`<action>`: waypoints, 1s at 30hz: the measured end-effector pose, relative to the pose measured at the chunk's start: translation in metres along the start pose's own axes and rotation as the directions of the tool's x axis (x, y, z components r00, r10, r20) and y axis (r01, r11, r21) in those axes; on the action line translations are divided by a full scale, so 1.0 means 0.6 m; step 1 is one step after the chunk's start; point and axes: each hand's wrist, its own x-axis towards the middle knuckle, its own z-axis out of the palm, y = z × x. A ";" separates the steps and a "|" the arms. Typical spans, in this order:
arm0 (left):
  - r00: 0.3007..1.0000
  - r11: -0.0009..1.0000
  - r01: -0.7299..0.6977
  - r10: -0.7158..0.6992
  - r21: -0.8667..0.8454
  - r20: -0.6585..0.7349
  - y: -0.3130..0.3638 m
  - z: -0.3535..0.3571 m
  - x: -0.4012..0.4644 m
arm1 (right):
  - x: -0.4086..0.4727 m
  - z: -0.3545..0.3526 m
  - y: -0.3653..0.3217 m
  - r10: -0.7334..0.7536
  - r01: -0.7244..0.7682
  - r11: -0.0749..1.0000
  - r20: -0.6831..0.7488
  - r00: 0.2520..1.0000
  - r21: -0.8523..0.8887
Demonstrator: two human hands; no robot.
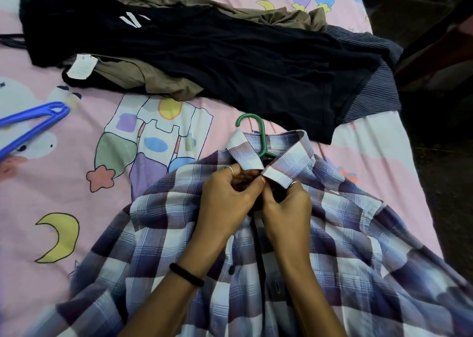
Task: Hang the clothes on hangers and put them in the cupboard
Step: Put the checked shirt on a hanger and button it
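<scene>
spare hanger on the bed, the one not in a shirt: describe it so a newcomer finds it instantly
Start at the pink cartoon bedsheet and follow it to its left edge, level with the dark clothes pile. The blue hanger lies bare there, partly out of view. The green hanger sits inside the plaid shirt.

Your left hand and your right hand meet just under the collar of the plaid shirt, and both pinch the cloth at the front opening, fingers curled. The shirt lies spread on the bed sheet, which is pink with cartoon prints. A green hanger is inside the shirt; its hook comes out above the collar. On your left wrist sits a black band. Behind the shirt lies a dark garment on top of a brown garment. A blue hanger lies at the left edge.
</scene>
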 end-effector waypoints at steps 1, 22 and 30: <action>1.000 1.000 -0.007 0.007 0.012 -0.006 -0.001 0.000 0.002 | -0.003 0.002 0.001 -0.019 0.019 1.000 -0.016 1.000 -0.005; 0.987 0.978 0.085 -0.109 -0.191 -0.118 -0.013 0.012 0.000 | -0.032 0.015 -0.010 -0.300 0.287 0.952 -0.134 0.945 -0.105; 0.988 0.965 0.117 -0.138 -0.235 -0.072 -0.022 0.012 0.007 | -0.027 0.010 -0.006 -0.066 0.070 0.997 -0.102 0.993 0.040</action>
